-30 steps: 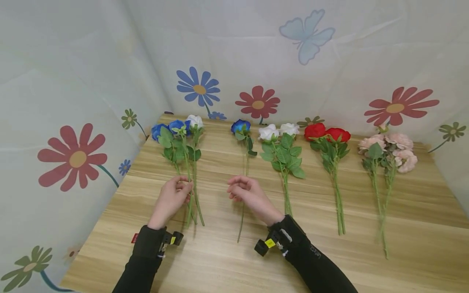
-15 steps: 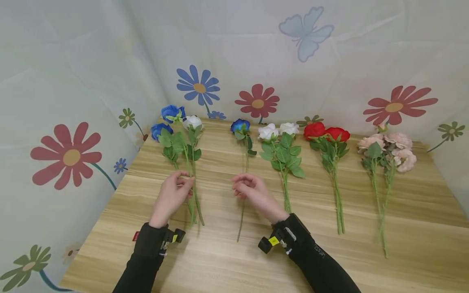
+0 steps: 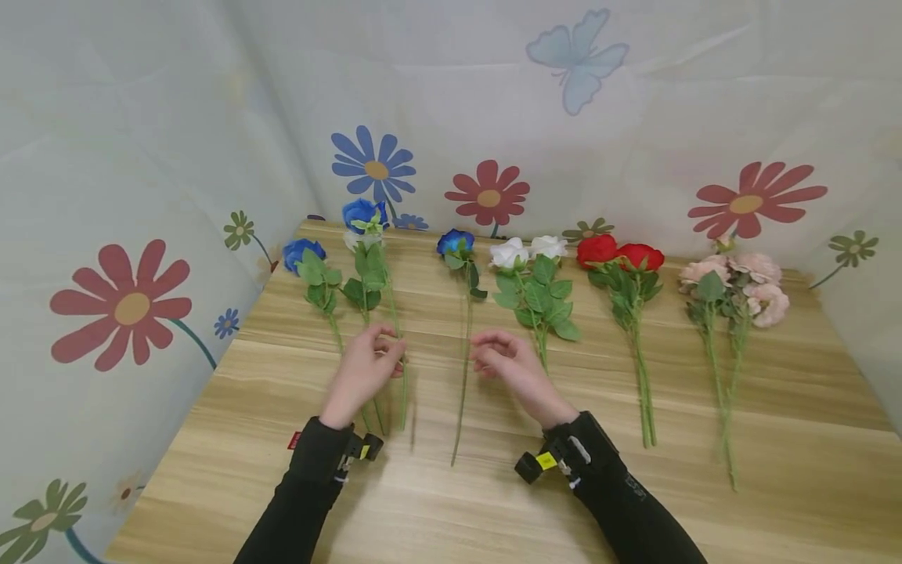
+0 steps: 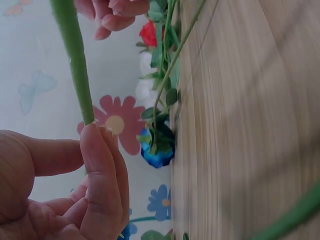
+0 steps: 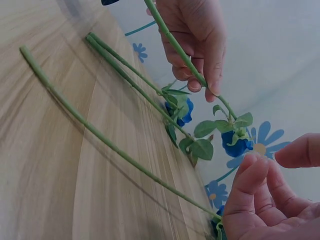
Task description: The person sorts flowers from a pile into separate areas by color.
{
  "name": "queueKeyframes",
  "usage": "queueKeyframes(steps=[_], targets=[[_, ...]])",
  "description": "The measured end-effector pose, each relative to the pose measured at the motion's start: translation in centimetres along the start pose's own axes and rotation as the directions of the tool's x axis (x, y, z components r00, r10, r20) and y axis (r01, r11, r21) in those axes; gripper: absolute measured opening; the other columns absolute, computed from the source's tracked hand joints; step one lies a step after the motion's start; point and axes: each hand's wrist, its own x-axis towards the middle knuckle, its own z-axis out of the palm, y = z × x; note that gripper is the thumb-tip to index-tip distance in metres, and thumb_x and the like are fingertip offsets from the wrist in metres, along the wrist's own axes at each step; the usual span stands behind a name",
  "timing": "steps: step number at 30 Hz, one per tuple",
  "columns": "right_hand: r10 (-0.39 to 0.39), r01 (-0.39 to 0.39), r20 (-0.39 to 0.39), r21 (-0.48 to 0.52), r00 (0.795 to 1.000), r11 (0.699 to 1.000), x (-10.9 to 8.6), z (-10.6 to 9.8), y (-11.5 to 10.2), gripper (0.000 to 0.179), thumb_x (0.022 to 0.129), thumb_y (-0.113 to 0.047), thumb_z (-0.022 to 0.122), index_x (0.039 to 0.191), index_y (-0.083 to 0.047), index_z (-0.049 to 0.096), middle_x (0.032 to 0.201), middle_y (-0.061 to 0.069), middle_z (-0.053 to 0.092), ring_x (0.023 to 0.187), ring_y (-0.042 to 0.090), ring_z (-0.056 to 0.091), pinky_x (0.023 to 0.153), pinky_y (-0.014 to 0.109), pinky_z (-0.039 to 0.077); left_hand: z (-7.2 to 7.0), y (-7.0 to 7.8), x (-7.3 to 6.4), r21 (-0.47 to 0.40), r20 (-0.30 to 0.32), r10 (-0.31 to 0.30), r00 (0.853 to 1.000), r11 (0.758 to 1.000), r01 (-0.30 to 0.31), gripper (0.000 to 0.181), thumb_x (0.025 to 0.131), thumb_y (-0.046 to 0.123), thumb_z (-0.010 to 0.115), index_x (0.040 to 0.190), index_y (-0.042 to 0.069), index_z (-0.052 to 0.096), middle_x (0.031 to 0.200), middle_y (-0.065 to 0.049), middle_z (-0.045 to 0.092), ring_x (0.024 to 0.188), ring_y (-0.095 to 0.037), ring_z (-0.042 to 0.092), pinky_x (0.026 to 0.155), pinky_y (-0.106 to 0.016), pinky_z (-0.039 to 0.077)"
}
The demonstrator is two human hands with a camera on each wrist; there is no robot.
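My left hand (image 3: 362,368) pinches the green stem of a blue rose (image 3: 364,213) between thumb and fingers. The rose is lifted off the table, its head overlapping a white rose (image 3: 355,240) in the head view. Its stem (image 4: 75,65) rises from the fingertips in the left wrist view. Another blue rose (image 3: 303,254) lies at the far left. My right hand (image 3: 517,372) hovers with relaxed, slightly bent fingers and holds nothing; in the right wrist view its thumb (image 5: 302,151) stands apart from the fingertips. Just left of it lies a single blue rose (image 3: 455,241) with a long stem.
On the wooden table (image 3: 535,501), to the right, lie two white roses (image 3: 509,254), two red roses (image 3: 640,256) and several pale pink flowers (image 3: 754,268). Behind the table hangs a white curtain (image 3: 451,94) printed with flowers and a butterfly.
My left hand has lifted one blue rose from the left group and carried it rightward, across the white rose. My right hand has shifted slightly right, off the single blue rose's stem.
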Motion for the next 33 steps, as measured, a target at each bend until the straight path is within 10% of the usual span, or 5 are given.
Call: queueKeyframes(steps=[23,33], targets=[[0.042,-0.042,-0.050,-0.004,0.998,0.999,-0.7,-2.4,0.6,0.029,0.099,-0.003,0.052,0.125,0.008,0.053,0.096,0.001,0.068,0.082,0.005,0.064,0.076,0.021,0.055,6.0,0.7,1.3,0.065,0.141,0.027,0.990,0.997,-0.036,0.029,0.100,0.012,0.061,0.122,-0.005,0.057,0.090,-0.018,0.071,0.064,-0.019,0.070,0.060,-0.031,0.060],[0.018,-0.032,-0.075,-0.192,0.997,0.981,-0.7,-2.5,1.0,0.031,0.095,0.000,0.053,0.124,0.009,0.055,0.107,0.022,0.067,0.082,0.012,0.065,0.078,0.025,0.057,6.9,0.6,1.7,0.208,0.183,0.034,0.982,0.975,-0.073,0.018,0.098,0.015,0.063,0.104,-0.001,0.060,0.077,-0.010,0.074,0.057,-0.014,0.065,0.054,-0.024,0.048]])
